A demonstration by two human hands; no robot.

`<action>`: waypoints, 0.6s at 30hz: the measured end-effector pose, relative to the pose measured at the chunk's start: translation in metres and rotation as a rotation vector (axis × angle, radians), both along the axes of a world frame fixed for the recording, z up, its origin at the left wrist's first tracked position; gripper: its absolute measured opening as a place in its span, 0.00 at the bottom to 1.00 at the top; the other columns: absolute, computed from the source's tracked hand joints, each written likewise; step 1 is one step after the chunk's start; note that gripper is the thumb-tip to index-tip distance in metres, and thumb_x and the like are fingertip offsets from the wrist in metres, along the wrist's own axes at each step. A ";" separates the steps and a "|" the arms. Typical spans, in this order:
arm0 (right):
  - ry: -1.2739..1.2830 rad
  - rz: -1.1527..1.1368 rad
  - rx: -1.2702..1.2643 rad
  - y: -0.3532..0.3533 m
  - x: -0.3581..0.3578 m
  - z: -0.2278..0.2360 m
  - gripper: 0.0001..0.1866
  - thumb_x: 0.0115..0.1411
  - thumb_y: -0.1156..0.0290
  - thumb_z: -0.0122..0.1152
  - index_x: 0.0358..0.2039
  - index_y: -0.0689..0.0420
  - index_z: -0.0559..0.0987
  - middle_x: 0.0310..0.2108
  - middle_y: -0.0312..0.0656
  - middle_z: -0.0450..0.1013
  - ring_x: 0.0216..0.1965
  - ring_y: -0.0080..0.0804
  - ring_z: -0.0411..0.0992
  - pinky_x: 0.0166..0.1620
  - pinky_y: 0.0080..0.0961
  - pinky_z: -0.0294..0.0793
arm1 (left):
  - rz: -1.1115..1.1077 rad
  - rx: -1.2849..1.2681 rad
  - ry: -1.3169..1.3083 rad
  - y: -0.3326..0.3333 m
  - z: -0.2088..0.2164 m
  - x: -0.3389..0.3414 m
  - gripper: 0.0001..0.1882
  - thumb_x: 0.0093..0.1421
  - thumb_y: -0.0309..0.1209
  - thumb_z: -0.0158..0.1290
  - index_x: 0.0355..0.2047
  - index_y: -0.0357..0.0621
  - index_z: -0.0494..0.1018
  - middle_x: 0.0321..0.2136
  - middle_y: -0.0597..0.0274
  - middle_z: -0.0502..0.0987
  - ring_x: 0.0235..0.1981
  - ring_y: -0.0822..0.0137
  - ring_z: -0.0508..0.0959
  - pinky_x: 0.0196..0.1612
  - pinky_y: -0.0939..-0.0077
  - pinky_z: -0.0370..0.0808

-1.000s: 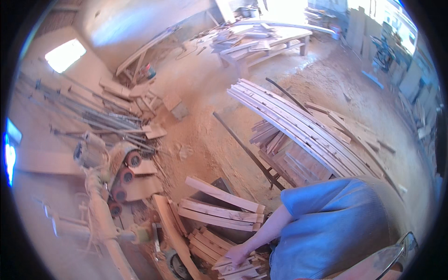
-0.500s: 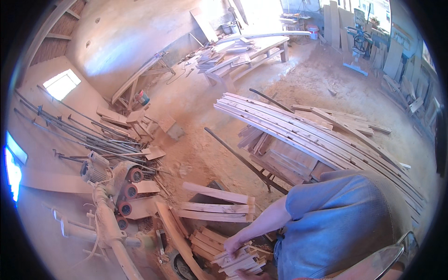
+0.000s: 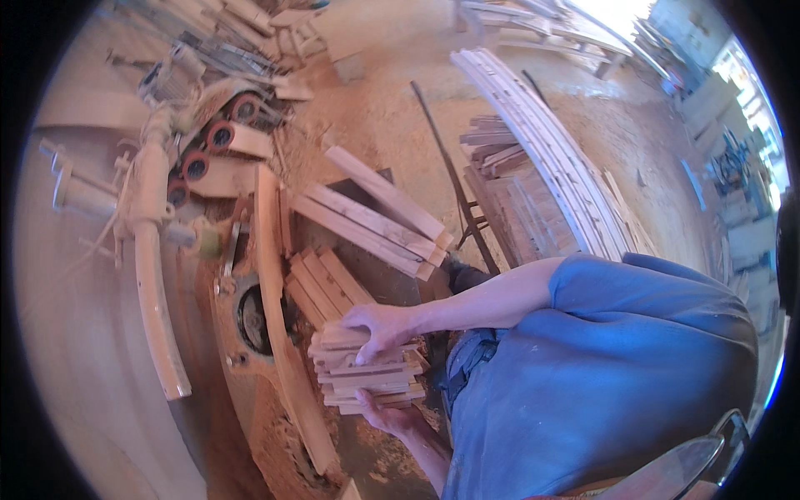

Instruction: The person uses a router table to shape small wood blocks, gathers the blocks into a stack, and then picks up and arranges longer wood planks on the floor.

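Note:
My right hand (image 3: 381, 327), the upper one in the picture, lies over a bundle of short wooden strips (image 3: 367, 379), thumb bent down on its face. My left hand (image 3: 386, 414) grips the bundle's lower edge; its fingers are mostly hidden beneath the strips. The pieces sit side by side with uneven ends. Just beyond the bundle, several similar short wooden blocks (image 3: 325, 283) lie in a row. A long wooden board (image 3: 279, 317) stands on edge to the left of the bundle, beside a dusty machine table (image 3: 233, 333) with a round opening (image 3: 252, 319).
A motor-driven roller unit (image 3: 219, 137) with red-rimmed wheels hangs over the machine on a thick arm (image 3: 158, 308). Longer squared timbers (image 3: 367, 229) lie ahead of my hands. Long planks (image 3: 542, 142) rest on a stand to the right. Sawdust covers the floor (image 3: 375, 108).
My view has turned down and toward the machine, so the bundle sits higher in the picture. Both hands stay at the bundle; the left now shows more clearly on its lower edge.

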State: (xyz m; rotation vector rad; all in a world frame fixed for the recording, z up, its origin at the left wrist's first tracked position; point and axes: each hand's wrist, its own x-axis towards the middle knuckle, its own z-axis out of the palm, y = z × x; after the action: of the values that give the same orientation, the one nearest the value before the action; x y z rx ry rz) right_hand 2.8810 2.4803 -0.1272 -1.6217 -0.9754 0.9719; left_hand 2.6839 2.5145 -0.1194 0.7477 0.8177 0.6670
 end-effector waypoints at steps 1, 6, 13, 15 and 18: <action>-0.014 -0.005 0.036 -0.005 0.005 0.008 0.44 0.44 0.48 0.76 0.54 0.67 0.75 0.54 0.57 0.70 0.59 0.50 0.66 0.63 0.38 0.63 | 0.013 0.004 0.008 -0.002 0.007 0.004 0.37 0.68 0.49 0.48 0.67 0.34 0.58 0.62 0.45 0.67 0.61 0.53 0.70 0.64 0.55 0.67; -0.025 0.004 0.152 -0.023 0.047 0.040 0.49 0.45 0.51 0.78 0.61 0.68 0.69 0.61 0.55 0.64 0.64 0.50 0.60 0.69 0.39 0.57 | 0.124 0.065 0.010 -0.023 0.022 0.040 0.39 0.67 0.49 0.48 0.68 0.33 0.56 0.62 0.44 0.67 0.61 0.51 0.69 0.64 0.54 0.67; 0.022 0.010 0.276 -0.036 0.119 0.023 0.48 0.42 0.48 0.80 0.55 0.69 0.73 0.56 0.55 0.68 0.61 0.50 0.64 0.66 0.39 0.61 | 0.240 0.072 0.082 -0.055 0.026 0.107 0.37 0.66 0.44 0.50 0.67 0.33 0.57 0.60 0.46 0.68 0.58 0.50 0.73 0.59 0.53 0.72; 0.158 0.016 0.212 -0.048 0.144 0.025 0.45 0.43 0.53 0.81 0.55 0.69 0.73 0.56 0.54 0.69 0.59 0.46 0.67 0.65 0.35 0.64 | 0.300 0.097 0.165 -0.067 0.034 0.134 0.36 0.65 0.41 0.52 0.67 0.33 0.57 0.60 0.47 0.69 0.58 0.51 0.73 0.59 0.55 0.73; 0.229 0.129 0.132 -0.057 0.174 0.029 0.45 0.44 0.57 0.81 0.60 0.65 0.72 0.61 0.50 0.66 0.64 0.40 0.64 0.66 0.35 0.61 | 0.340 0.103 0.196 -0.083 0.046 0.163 0.36 0.65 0.39 0.54 0.67 0.33 0.57 0.59 0.47 0.69 0.58 0.53 0.73 0.60 0.57 0.72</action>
State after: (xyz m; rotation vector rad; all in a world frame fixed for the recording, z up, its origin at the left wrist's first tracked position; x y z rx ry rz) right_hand 3.0550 2.4236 -0.0984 -1.3192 -0.9733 1.1285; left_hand 2.8472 2.4316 -0.0734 0.7833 1.1111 0.9558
